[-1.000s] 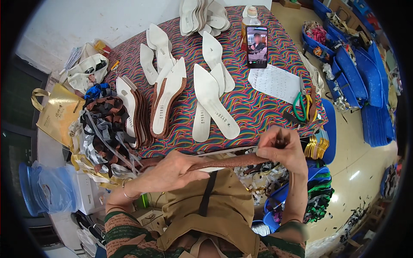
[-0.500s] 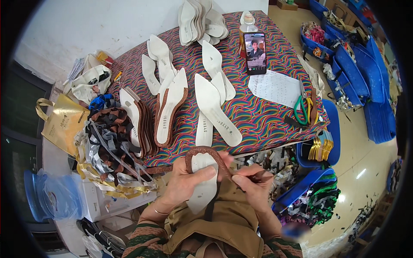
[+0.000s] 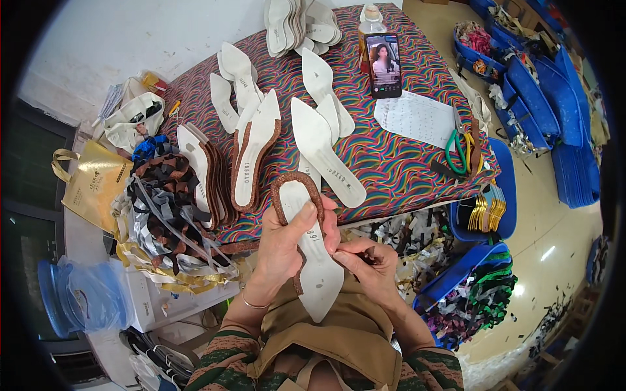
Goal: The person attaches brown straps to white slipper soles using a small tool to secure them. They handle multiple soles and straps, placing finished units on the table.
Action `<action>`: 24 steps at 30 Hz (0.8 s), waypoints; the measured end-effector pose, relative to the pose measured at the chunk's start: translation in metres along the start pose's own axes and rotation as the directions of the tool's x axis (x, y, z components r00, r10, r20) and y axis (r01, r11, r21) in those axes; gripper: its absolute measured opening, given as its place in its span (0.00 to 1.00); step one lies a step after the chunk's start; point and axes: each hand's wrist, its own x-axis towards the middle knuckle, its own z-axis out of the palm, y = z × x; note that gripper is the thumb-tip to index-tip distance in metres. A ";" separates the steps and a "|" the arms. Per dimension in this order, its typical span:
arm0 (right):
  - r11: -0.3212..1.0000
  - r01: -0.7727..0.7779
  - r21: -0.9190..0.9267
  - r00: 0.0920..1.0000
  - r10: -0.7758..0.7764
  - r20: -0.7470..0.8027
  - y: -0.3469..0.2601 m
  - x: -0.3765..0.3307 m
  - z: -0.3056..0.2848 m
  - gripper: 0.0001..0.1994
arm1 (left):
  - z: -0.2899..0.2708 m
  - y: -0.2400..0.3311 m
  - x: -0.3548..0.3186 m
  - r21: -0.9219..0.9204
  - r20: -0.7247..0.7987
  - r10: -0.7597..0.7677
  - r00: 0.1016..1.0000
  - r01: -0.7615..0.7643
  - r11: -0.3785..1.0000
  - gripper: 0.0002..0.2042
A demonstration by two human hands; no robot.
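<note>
A white pointed insole (image 3: pixel 313 254) is held over the lap, just in front of the desk (image 3: pixel 417 163) edge, toe pointing down toward the person. Left hand (image 3: pixel 287 244): grip clamped on the insole, thumb laid across its upper face, fingers wrapped behind. A brown glitter strip (image 3: pixel 295 179) is seen running round the heel end and down the left edge of the insole. Right hand (image 3: pixel 368 264): grip pinched together on the strip at the insole's right edge, touching the left hand's fingertips.

On the desk, covered by a wavy multicoloured cloth: loose white insoles (image 3: pixel 323 140) lying flat, some overlapping; a row of insoles already edged in brown (image 3: pixel 208 173) at the left; a stack of insoles (image 3: pixel 293 23) at the far edge. A phone (image 3: pixel 383 65) with lit screen is propped against a bottle (image 3: pixel 370 16); a paper sheet (image 3: pixel 417 117) lies beside it. Green-handled scissors (image 3: pixel 456 150) lie near the right edge. A heap of mixed strips (image 3: pixel 163 208) hangs off the left corner, next to a gold bag (image 3: pixel 91 186)
</note>
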 end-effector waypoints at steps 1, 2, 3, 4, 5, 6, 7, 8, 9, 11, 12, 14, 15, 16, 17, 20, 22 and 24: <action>0.998 0.018 -0.064 0.999 -0.015 0.046 -0.003 0.004 -0.003 0.04 | 0.001 -0.001 0.001 -0.007 -0.008 0.016 1.000 -0.016 1.000 0.12; 0.991 0.039 -0.127 0.995 -0.027 0.094 -0.008 0.010 -0.007 0.04 | 0.001 -0.001 0.002 -0.055 -0.010 0.017 1.000 -0.017 0.998 0.12; 0.980 0.064 -0.188 0.989 -0.038 0.140 -0.011 0.013 -0.010 0.04 | 0.001 -0.001 0.004 -0.100 -0.011 0.017 1.000 -0.018 0.995 0.12; 0.969 0.115 -0.217 0.986 -0.085 0.142 -0.009 0.016 -0.009 0.03 | 0.000 -0.001 0.005 -0.146 -0.013 0.017 1.000 -0.019 0.989 0.12; 0.955 0.165 -0.246 0.981 -0.132 0.145 -0.005 0.018 -0.008 0.03 | -0.002 -0.002 0.007 -0.202 0.024 -0.001 1.000 0.006 0.979 0.12; 0.937 0.217 -0.275 0.972 -0.181 0.150 -0.002 0.021 -0.008 0.03 | -0.005 -0.003 0.010 -0.255 0.063 -0.016 0.998 0.031 0.966 0.11; 0.918 0.256 -0.303 0.964 -0.217 0.155 -0.002 0.024 -0.009 0.04 | -0.006 -0.003 0.011 -0.307 0.103 -0.028 0.994 0.058 0.950 0.11; 0.897 0.293 -0.330 0.954 -0.252 0.162 -0.002 0.027 -0.010 0.04 | -0.006 0.000 0.011 -0.217 0.091 -0.046 0.995 0.064 0.974 0.12; 0.874 0.329 -0.357 0.943 -0.285 0.170 -0.001 0.029 -0.011 0.05 | -0.005 0.003 0.009 -0.126 0.076 -0.063 0.995 0.072 0.989 0.13; 0.909 0.289 -0.299 0.957 -0.263 0.125 0.003 0.033 -0.015 0.05 | -0.003 0.002 0.009 0.011 0.116 -0.087 0.989 0.086 0.996 0.16; 0.926 0.267 -0.266 0.963 -0.249 0.103 0.004 0.035 -0.017 0.05 | -0.001 -0.003 0.010 0.057 0.168 -0.099 0.981 0.090 0.994 0.17; 0.921 0.286 -0.265 0.957 -0.259 0.134 -0.003 0.041 -0.019 0.05 | 0.000 -0.011 0.009 0.142 0.170 -0.133 0.977 0.109 0.984 0.18; 0.909 0.295 -0.295 0.954 -0.264 0.140 -0.004 0.042 -0.019 0.05 | 0.000 -0.015 0.006 0.179 0.119 -0.150 0.982 0.127 0.976 0.17; 0.896 0.303 -0.324 0.952 -0.269 0.146 -0.007 0.045 -0.017 0.05 | 0.000 -0.017 0.005 0.214 0.068 -0.164 0.984 0.146 0.966 0.17; 0.917 0.307 -0.255 0.951 -0.285 0.119 -0.013 0.049 -0.011 0.07 | -0.002 -0.020 0.005 0.159 0.032 -0.100 0.994 0.094 0.983 0.14; 0.857 0.344 -0.383 0.938 -0.296 0.180 -0.018 0.049 -0.018 0.10 | -0.006 -0.009 0.010 0.126 0.031 -0.071 0.997 0.067 0.990 0.13; 0.979 0.106 -0.176 0.987 -0.082 0.139 -0.019 0.041 -0.019 0.11 | -0.006 -0.004 0.015 0.156 -0.015 -0.004 1.000 0.007 0.988 0.11; 0.996 -0.074 0.042 0.992 0.069 0.103 -0.023 0.034 -0.017 0.12 | -0.010 0.001 0.017 0.143 -0.036 -0.015 0.999 0.020 0.990 0.10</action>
